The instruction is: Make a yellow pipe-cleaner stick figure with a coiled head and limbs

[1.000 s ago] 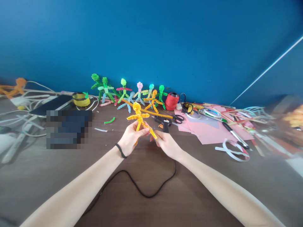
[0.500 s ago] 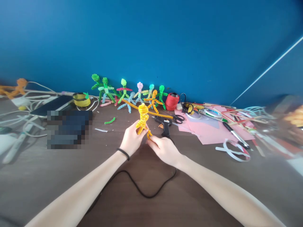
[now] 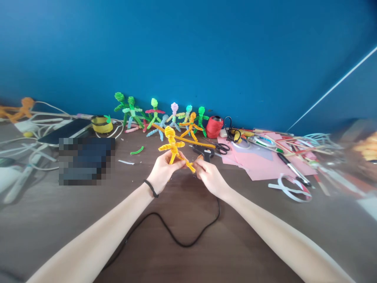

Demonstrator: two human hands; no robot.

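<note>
A yellow-orange pipe-cleaner figure [image 3: 170, 135] with a coiled head, two short arms and wound legs stands upright above the table. My left hand [image 3: 163, 169] is closed around its lower part, thumb and fingers pinching one leg. That leg slants down to the right, toward my right hand [image 3: 210, 177]. The right fingers are curled together beside the leg's tip; whether they grip it or a small piece is hidden. Behind the hands lie a black glue gun [image 3: 206, 153], black-handled scissors [image 3: 222, 148] and loose orange pipe cleaners [image 3: 200, 144].
Several coloured pipe-cleaner figures [image 3: 154, 112] stand along the blue wall [image 3: 188, 51], with a red spool [image 3: 214, 126] beside them. Pink paper [image 3: 259, 169], strips and a marker [image 3: 290, 165] lie right. A phone [image 3: 66, 131] and white cables are left. A black cord [image 3: 176, 240] crosses the front.
The figure has shifted slightly left and turned, so its arms and slanting leg now show. My right hand has moved a little right, its fingers now at the leg's tip.
</note>
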